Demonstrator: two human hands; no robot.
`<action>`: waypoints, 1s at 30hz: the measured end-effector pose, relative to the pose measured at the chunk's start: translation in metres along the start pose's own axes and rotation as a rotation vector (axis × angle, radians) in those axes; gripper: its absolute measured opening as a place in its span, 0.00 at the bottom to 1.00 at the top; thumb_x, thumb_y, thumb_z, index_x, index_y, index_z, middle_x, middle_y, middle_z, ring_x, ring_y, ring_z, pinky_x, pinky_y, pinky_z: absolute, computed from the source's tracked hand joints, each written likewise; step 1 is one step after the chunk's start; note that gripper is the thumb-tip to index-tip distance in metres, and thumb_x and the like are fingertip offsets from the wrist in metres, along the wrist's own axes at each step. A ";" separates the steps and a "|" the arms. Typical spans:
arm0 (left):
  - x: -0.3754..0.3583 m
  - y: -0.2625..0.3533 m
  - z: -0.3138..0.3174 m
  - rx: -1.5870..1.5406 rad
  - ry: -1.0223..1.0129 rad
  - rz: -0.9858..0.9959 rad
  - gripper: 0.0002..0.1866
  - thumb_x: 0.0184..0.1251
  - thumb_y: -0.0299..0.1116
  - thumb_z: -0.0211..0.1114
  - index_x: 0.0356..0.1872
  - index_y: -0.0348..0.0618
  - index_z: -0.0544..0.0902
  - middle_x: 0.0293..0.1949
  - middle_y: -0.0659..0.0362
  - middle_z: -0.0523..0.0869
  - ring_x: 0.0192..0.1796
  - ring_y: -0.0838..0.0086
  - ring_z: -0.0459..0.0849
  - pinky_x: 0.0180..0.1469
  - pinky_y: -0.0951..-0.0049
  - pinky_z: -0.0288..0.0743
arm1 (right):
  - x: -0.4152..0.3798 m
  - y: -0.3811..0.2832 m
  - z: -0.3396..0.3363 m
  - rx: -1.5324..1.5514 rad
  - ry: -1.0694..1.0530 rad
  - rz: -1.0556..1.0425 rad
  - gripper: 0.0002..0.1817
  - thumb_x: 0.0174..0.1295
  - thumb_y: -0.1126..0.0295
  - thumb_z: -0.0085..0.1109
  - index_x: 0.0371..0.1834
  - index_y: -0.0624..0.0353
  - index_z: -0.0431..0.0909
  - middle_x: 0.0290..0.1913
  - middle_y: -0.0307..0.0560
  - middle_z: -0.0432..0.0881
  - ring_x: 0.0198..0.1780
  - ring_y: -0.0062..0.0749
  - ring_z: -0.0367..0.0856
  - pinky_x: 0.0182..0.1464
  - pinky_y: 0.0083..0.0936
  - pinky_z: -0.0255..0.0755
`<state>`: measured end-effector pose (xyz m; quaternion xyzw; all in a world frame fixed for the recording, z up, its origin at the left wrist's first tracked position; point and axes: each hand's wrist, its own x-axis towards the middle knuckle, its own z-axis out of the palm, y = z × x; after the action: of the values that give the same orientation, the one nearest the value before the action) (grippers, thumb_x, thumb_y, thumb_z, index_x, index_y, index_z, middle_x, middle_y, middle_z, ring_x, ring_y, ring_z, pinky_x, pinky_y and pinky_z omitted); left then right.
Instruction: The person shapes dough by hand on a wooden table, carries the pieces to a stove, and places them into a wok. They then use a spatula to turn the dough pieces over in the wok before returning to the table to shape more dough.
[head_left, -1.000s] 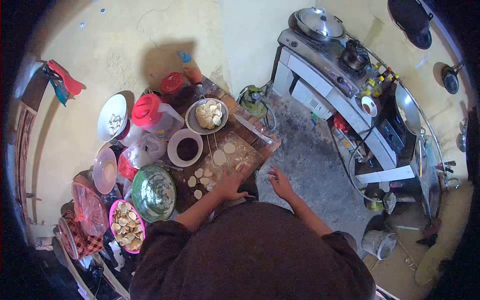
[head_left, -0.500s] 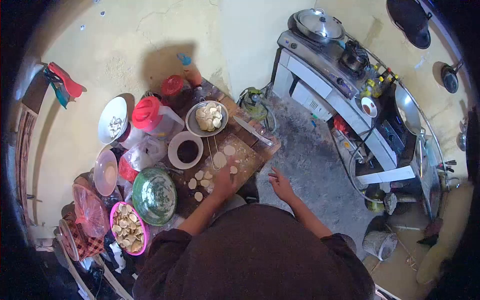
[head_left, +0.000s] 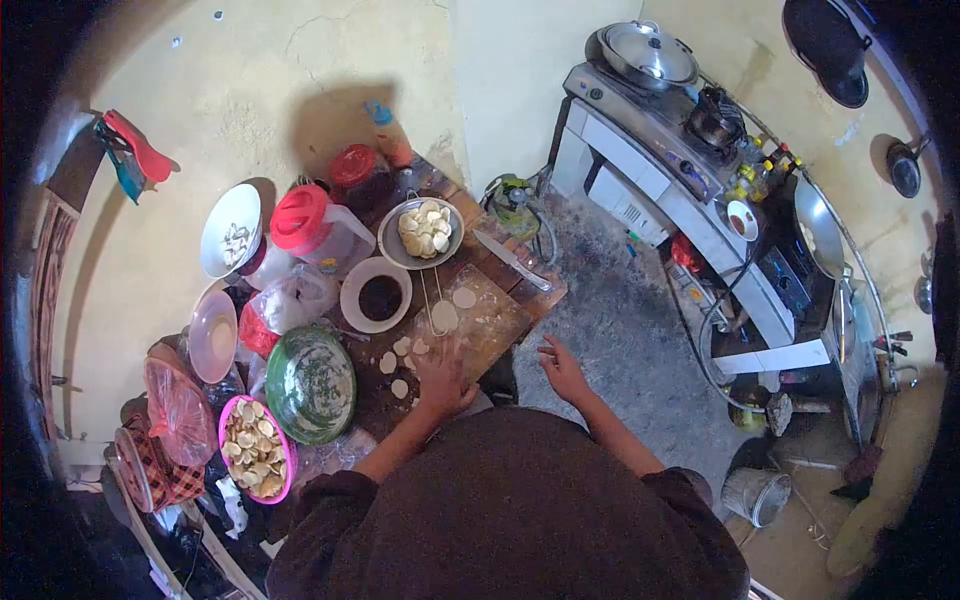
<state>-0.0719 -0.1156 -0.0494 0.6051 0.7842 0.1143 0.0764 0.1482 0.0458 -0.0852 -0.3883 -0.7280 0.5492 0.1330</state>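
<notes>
My left hand [head_left: 445, 382] is palm down at the near edge of the wooden cutting board [head_left: 490, 320], fingers spread and slightly blurred. It hides part of a group of small, flat, pale discs [head_left: 388, 363] that look like dough. Two larger pale discs [head_left: 444, 318] lie on the floury board. My right hand [head_left: 563, 370] hovers beyond the board's right side, fingers apart and holding nothing. Behind the board, a strainer [head_left: 408, 262] holds pale slices [head_left: 425, 229], its wire handle reaching towards the discs. A knife [head_left: 515, 262] rests at the table's right corner.
Left of the board stand a bowl of dark liquid [head_left: 348, 300], a green basin [head_left: 300, 390], a pink basket of slices [head_left: 289, 470] and a red-lidded pitcher [head_left: 305, 225]. A stove counter [head_left: 640, 160] runs along the right. A bucket [head_left: 757, 497] stands on the floor.
My left hand has moved left and towards me, off the board's middle. The disc by its fingertips no longer shows there. My right hand keeps its pose; the view has shifted slightly.
</notes>
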 end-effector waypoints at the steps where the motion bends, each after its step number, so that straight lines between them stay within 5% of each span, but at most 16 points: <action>1: -0.002 -0.001 0.002 0.072 -0.015 -0.012 0.54 0.43 0.54 0.67 0.70 0.42 0.49 0.70 0.48 0.56 0.73 0.48 0.47 0.59 0.22 0.20 | -0.001 -0.002 0.001 0.009 0.000 -0.012 0.28 0.66 0.66 0.49 0.68 0.57 0.55 0.54 0.56 0.76 0.47 0.39 0.80 0.51 0.32 0.72; 7: -0.009 -0.006 -0.007 0.087 -0.014 0.041 0.53 0.49 0.67 0.56 0.71 0.45 0.48 0.73 0.55 0.49 0.74 0.51 0.40 0.56 0.19 0.19 | 0.001 0.004 0.004 -0.006 -0.024 -0.001 0.28 0.66 0.66 0.49 0.68 0.56 0.55 0.54 0.56 0.77 0.48 0.38 0.79 0.51 0.32 0.71; 15: -0.010 -0.004 -0.018 0.134 -0.107 0.057 0.52 0.49 0.70 0.53 0.72 0.52 0.48 0.74 0.53 0.42 0.74 0.52 0.39 0.57 0.20 0.21 | -0.003 -0.028 0.007 -0.101 0.000 0.017 0.25 0.64 0.68 0.50 0.65 0.58 0.60 0.53 0.55 0.77 0.49 0.46 0.78 0.53 0.36 0.70; 17: -0.013 -0.005 -0.018 0.155 -0.128 0.060 0.52 0.49 0.69 0.54 0.72 0.53 0.48 0.74 0.52 0.42 0.74 0.52 0.40 0.57 0.20 0.22 | -0.002 -0.043 0.017 -0.504 0.035 -0.375 0.25 0.60 0.68 0.52 0.62 0.59 0.64 0.52 0.54 0.77 0.51 0.49 0.75 0.55 0.39 0.67; 21: -0.015 -0.023 -0.004 -0.002 0.016 0.133 0.54 0.47 0.67 0.57 0.72 0.54 0.44 0.73 0.47 0.43 0.74 0.51 0.44 0.57 0.22 0.19 | 0.031 -0.068 0.067 -0.785 -0.281 -0.423 0.27 0.56 0.65 0.54 0.61 0.60 0.66 0.56 0.52 0.74 0.56 0.46 0.71 0.57 0.44 0.64; 23: -0.016 -0.033 -0.001 -0.083 0.076 0.154 0.55 0.47 0.65 0.59 0.72 0.54 0.42 0.73 0.46 0.43 0.74 0.50 0.45 0.57 0.22 0.18 | 0.039 -0.074 0.087 -1.028 -0.339 -0.707 0.29 0.55 0.62 0.53 0.62 0.61 0.66 0.64 0.50 0.66 0.65 0.41 0.63 0.60 0.50 0.60; 25: -0.015 -0.040 0.000 -0.141 -0.054 0.196 0.56 0.45 0.61 0.61 0.72 0.53 0.39 0.72 0.43 0.43 0.74 0.51 0.43 0.58 0.24 0.16 | 0.042 -0.070 0.104 -1.088 -0.300 -0.776 0.30 0.55 0.62 0.52 0.62 0.61 0.65 0.67 0.48 0.62 0.68 0.39 0.58 0.62 0.55 0.56; 30: -0.016 -0.055 0.004 -0.200 -0.009 0.228 0.60 0.47 0.62 0.59 0.71 0.45 0.31 0.73 0.46 0.42 0.74 0.53 0.43 0.60 0.31 0.11 | 0.029 -0.085 0.116 -1.070 -0.183 -0.781 0.30 0.57 0.61 0.49 0.64 0.61 0.63 0.72 0.45 0.54 0.73 0.35 0.49 0.64 0.67 0.42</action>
<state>-0.1178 -0.1439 -0.0688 0.6800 0.6947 0.1974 0.1264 0.0212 -0.0225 -0.0573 -0.0604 -0.9955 0.0546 0.0488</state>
